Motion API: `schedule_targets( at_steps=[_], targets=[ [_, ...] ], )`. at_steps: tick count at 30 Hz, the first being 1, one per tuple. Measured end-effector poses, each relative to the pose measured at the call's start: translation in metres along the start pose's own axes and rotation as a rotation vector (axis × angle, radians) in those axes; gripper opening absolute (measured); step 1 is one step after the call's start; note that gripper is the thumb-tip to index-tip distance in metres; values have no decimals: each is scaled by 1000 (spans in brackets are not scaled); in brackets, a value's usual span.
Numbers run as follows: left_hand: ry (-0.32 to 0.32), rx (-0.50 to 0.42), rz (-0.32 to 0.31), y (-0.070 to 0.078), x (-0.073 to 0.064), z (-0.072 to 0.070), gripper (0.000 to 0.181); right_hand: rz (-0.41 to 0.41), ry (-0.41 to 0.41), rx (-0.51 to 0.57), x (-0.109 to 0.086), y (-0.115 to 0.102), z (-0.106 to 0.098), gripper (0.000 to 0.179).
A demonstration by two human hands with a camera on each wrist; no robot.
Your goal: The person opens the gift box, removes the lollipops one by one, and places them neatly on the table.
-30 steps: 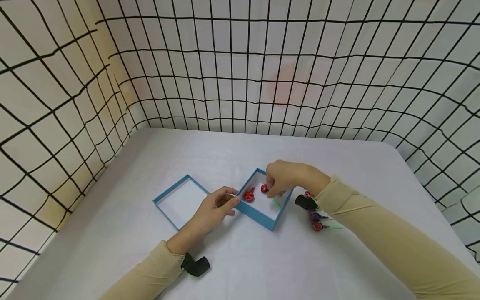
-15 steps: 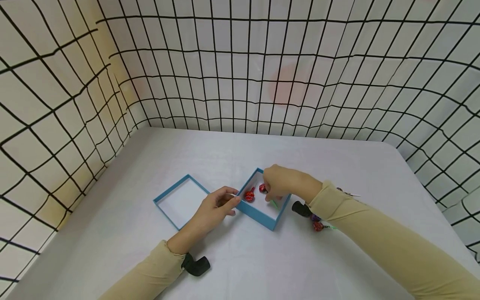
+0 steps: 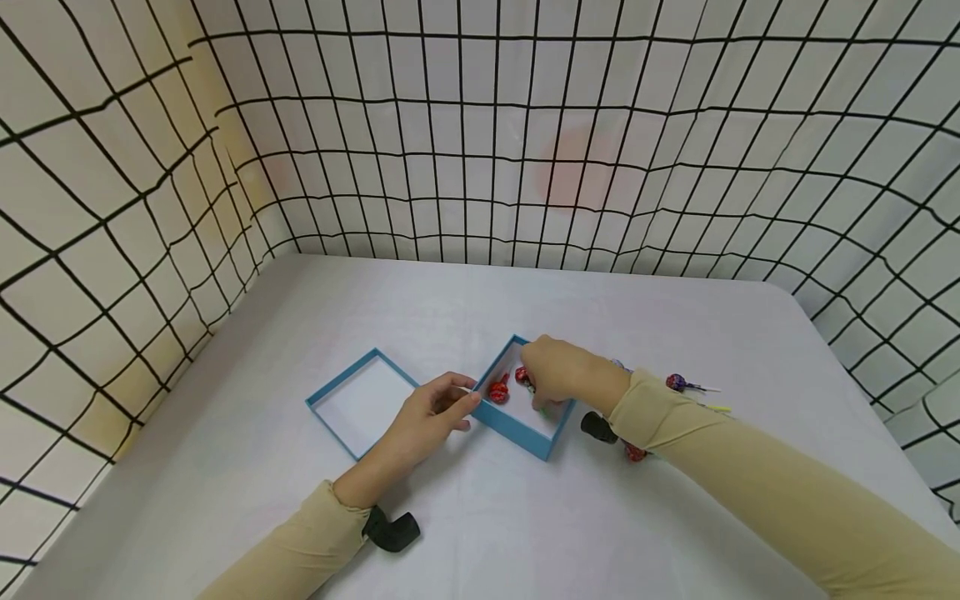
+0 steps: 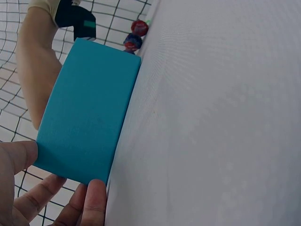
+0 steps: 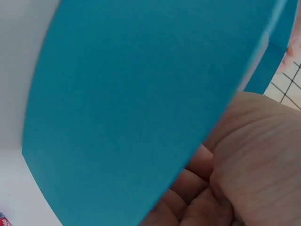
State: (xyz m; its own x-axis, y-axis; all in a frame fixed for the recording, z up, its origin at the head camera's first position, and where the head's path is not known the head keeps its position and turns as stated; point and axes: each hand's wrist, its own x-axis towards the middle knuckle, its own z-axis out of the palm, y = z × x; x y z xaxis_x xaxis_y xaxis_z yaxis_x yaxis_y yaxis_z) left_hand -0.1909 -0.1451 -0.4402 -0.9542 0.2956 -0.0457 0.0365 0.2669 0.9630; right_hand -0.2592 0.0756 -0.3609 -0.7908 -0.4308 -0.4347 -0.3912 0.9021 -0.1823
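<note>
A blue box (image 3: 512,425) with a white inside stands tilted to the view on the table. My left hand (image 3: 435,412) grips its left corner, thumb and fingers either side; the left wrist view shows the fingertips on the blue wall (image 4: 91,113). Inside, a red lollipop (image 3: 498,391) lies near the left corner. My right hand (image 3: 558,371) reaches into the box, fingers curled, holding a second red lollipop (image 3: 522,375) with a green stick. In the right wrist view the blue wall (image 5: 131,103) hides most of the fingers, and the lollipop is out of sight there.
The box's blue-rimmed lid (image 3: 362,406) lies inside-up to the left. Several more lollipops lie right of the box, partly under the right sleeve, including a purple one (image 3: 677,382) and a red one (image 3: 634,452). Black netting (image 3: 465,158) stands behind the table (image 3: 480,517).
My right hand has moved slightly left and lower inside the box, and the lollipop in it has shifted a little left. My left hand and the box stay put.
</note>
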Motion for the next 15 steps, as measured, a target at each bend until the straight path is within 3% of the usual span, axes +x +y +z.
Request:
schedule_targets(
  at_steps=[15],
  targets=[
    [-8,2,22,-3,2,0,36,-83,80,-14,-4,6,3,17]
  ],
)
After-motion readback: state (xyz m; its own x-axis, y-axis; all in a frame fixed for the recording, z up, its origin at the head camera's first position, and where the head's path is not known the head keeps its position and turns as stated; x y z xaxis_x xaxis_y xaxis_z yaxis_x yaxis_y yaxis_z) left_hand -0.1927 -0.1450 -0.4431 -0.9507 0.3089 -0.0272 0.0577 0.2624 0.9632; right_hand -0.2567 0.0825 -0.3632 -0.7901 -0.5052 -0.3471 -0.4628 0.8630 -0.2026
